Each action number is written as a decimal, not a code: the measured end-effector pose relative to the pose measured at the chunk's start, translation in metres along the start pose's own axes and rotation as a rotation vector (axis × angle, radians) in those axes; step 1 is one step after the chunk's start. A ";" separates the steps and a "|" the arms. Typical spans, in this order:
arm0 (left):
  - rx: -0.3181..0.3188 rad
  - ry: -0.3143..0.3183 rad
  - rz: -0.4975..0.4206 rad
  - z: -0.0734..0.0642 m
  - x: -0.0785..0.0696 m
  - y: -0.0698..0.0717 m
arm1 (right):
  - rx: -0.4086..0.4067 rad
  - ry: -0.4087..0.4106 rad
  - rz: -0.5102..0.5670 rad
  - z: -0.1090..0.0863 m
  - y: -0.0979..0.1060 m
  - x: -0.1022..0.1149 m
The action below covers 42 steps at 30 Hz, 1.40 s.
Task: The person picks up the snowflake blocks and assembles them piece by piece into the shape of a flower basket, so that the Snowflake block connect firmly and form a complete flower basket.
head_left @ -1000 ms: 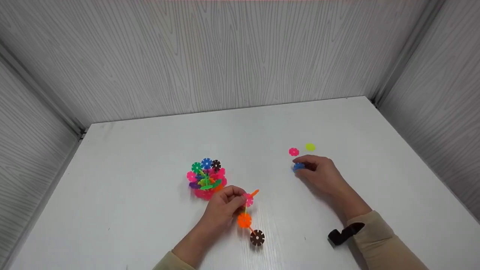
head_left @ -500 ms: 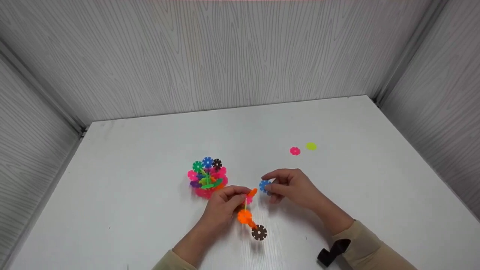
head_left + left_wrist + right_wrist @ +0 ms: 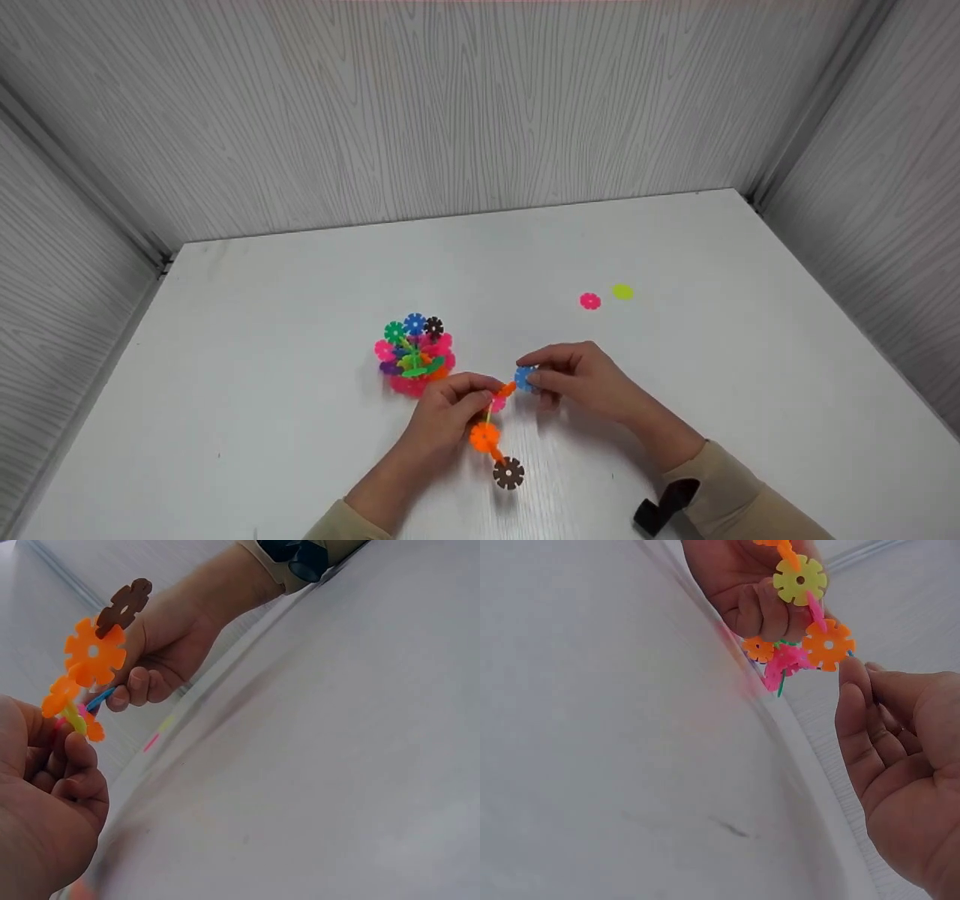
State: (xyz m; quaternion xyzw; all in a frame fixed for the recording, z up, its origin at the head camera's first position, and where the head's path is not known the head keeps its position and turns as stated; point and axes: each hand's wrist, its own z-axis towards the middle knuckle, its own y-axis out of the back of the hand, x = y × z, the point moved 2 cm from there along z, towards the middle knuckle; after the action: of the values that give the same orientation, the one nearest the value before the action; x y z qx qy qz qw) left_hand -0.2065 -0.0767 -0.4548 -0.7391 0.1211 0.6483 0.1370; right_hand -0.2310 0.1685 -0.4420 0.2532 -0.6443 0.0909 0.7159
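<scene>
My left hand (image 3: 454, 412) pinches a chain of notched plastic discs by its pink disc (image 3: 498, 404). From there the chain runs through a yellow disc (image 3: 800, 580) and an orange disc (image 3: 484, 437) down to a brown disc (image 3: 508, 473) at the lower end. Another orange disc (image 3: 829, 645) sticks out at the upper end. My right hand (image 3: 581, 379) pinches a blue disc (image 3: 524, 379) between thumb and forefinger, its edge right at that upper orange disc. In the right wrist view the fingers hide most of the blue disc.
A cluster of joined, many-coloured discs (image 3: 414, 360) stands on the white table (image 3: 300, 300) just beyond my left hand. A loose pink disc (image 3: 590, 301) and a yellow disc (image 3: 623, 292) lie farther back on the right. Grey wood-grain panels (image 3: 465, 112) enclose the table.
My right hand has brought the blue disc leftward and nearer, from beside the loose discs to the chain's upper orange disc. My left hand has kept its place, the chain tilting slightly.
</scene>
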 end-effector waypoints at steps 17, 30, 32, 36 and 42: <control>0.048 -0.081 0.071 0.001 0.000 0.000 | 0.036 -0.028 0.032 0.000 -0.004 0.001; 0.035 -0.073 0.018 -0.001 0.001 -0.004 | -0.051 -0.068 0.080 0.001 -0.004 -0.003; 0.035 -0.056 0.018 -0.001 0.001 -0.005 | -0.050 -0.072 0.088 0.001 -0.004 -0.003; 0.049 -0.009 0.039 -0.002 0.002 -0.005 | -0.016 -0.055 0.082 0.001 -0.010 -0.002; 0.064 0.027 0.082 -0.002 0.000 -0.006 | 0.013 -0.042 0.056 0.002 -0.016 0.001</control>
State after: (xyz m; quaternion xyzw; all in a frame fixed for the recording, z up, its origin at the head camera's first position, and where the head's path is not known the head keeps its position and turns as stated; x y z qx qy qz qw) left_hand -0.2027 -0.0719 -0.4544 -0.7376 0.1735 0.6391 0.1322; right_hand -0.2255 0.1533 -0.4454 0.2415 -0.6654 0.1097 0.6978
